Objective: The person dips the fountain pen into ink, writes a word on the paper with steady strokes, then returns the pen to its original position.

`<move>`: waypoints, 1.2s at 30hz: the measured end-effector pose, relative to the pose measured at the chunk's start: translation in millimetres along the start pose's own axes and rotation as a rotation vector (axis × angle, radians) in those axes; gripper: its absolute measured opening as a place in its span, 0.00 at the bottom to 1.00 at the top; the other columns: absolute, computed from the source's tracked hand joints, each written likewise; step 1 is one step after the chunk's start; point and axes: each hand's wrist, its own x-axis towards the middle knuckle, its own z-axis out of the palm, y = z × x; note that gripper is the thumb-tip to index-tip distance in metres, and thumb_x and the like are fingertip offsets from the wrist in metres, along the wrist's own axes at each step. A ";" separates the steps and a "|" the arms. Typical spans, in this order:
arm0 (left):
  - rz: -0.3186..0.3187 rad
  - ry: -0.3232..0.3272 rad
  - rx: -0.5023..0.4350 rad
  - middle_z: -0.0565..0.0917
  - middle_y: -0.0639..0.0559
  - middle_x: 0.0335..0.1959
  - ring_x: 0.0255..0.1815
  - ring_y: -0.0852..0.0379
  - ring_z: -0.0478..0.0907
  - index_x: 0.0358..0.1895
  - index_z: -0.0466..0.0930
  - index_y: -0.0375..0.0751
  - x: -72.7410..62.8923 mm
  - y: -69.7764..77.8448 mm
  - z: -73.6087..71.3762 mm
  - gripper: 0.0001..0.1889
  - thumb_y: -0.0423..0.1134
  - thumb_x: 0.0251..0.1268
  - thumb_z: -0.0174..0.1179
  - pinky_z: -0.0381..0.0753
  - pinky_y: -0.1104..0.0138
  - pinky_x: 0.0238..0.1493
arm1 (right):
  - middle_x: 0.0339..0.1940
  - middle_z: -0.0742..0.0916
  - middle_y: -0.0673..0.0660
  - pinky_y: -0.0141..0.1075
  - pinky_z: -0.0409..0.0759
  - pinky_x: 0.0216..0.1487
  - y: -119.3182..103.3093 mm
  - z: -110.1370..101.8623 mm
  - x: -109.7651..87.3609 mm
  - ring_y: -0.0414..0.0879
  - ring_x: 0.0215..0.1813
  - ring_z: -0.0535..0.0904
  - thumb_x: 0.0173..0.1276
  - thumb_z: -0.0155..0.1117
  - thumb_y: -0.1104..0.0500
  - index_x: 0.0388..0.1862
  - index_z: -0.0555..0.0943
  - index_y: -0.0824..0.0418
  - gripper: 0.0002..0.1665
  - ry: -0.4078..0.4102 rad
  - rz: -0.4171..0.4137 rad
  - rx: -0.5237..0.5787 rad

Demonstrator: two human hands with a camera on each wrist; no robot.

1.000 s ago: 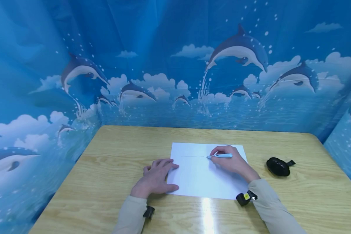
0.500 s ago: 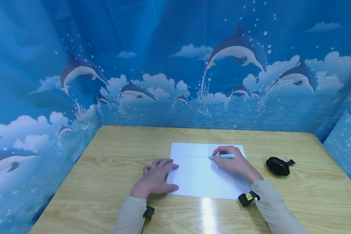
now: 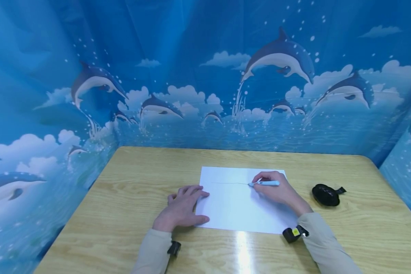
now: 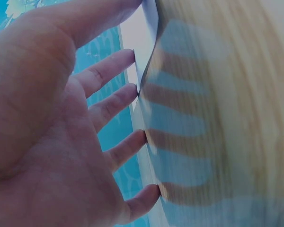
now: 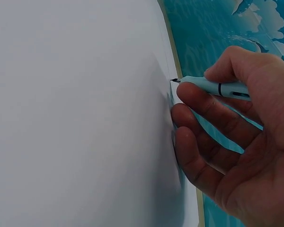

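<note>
A white sheet of paper (image 3: 226, 209) lies on the wooden table, with a thin straight line drawn across its upper part. My right hand (image 3: 275, 188) pinches a light blue fountain pen (image 3: 270, 183) between thumb and fingers. In the right wrist view the pen's dark nib (image 5: 175, 80) touches the paper at the end of the line. My left hand (image 3: 183, 209) rests with spread fingers on the paper's left edge. The left wrist view shows its fingertips pressing down, some on the sheet and others on the wood.
A black glossy pouch-like object (image 3: 325, 195) with a short tab lies on the table right of the paper. Behind the table (image 3: 140, 171) hangs a blue dolphin curtain (image 3: 191, 133). Small black cameras sit at both wrists.
My right hand has slid a little to the right with the pen, and the drawn line has grown longer behind the nib. The left hand and the paper stay in place.
</note>
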 end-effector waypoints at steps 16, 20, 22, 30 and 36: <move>-0.001 0.001 -0.010 0.64 0.52 0.80 0.80 0.35 0.56 0.71 0.74 0.59 0.0 0.0 -0.9 0.36 0.60 0.58 0.71 0.57 0.26 0.68 | 0.51 0.89 0.56 0.38 0.77 0.48 5.5 -4.4 -6.4 0.49 0.51 0.82 0.68 0.68 0.53 0.45 0.88 0.53 0.09 0.024 0.036 -0.017; -0.004 -0.008 -0.012 0.64 0.52 0.80 0.81 0.35 0.55 0.71 0.73 0.60 0.2 -0.1 -1.6 0.36 0.60 0.58 0.71 0.57 0.27 0.69 | 0.52 0.89 0.57 0.38 0.77 0.48 6.2 -5.9 -8.8 0.49 0.51 0.83 0.68 0.69 0.53 0.46 0.88 0.53 0.10 0.032 0.044 -0.006; -0.004 -0.014 -0.010 0.63 0.53 0.81 0.81 0.35 0.55 0.72 0.73 0.60 0.3 -0.4 -1.9 0.36 0.60 0.59 0.70 0.57 0.27 0.69 | 0.52 0.89 0.57 0.38 0.77 0.49 6.7 -6.7 -9.5 0.50 0.52 0.83 0.68 0.69 0.53 0.46 0.88 0.54 0.10 0.036 0.044 0.001; -0.009 -0.022 -0.002 0.62 0.53 0.81 0.81 0.35 0.54 0.72 0.72 0.61 1.0 -1.0 -2.0 0.36 0.61 0.60 0.69 0.57 0.27 0.70 | 0.53 0.90 0.57 0.37 0.77 0.49 11.2 -9.9 -12.0 0.52 0.55 0.83 0.68 0.68 0.54 0.45 0.88 0.53 0.09 0.050 0.049 -0.024; -0.015 -0.024 -0.007 0.63 0.53 0.81 0.81 0.35 0.54 0.72 0.72 0.61 0.3 -0.7 -1.4 0.36 0.61 0.59 0.70 0.56 0.27 0.70 | 0.53 0.89 0.58 0.38 0.77 0.48 12.7 -11.7 -15.2 0.53 0.55 0.82 0.69 0.67 0.54 0.46 0.87 0.53 0.10 0.051 0.062 -0.030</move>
